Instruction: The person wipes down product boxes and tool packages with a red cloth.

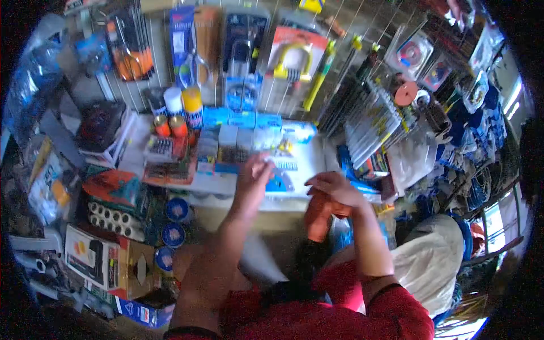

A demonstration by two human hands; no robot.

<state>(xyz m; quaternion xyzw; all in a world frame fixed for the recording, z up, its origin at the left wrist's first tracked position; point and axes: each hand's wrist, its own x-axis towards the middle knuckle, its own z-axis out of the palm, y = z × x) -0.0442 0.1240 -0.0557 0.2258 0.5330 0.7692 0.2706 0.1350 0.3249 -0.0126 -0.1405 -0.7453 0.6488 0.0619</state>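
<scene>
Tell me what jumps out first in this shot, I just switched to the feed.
The two hands at centre: the right hand grips an orange cloth-like thing, while the left hand reaches to the white packets on the shelf. Behind, a wire rack holds a yellow padlock in its blister pack, and spray cans stand to the left.

spray cans behind small boxes | tape rolls below shelf

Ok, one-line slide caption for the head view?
Left hand reaches toward packaged goods on a cluttered shelf; right hand holds an orange cloth.
</scene>
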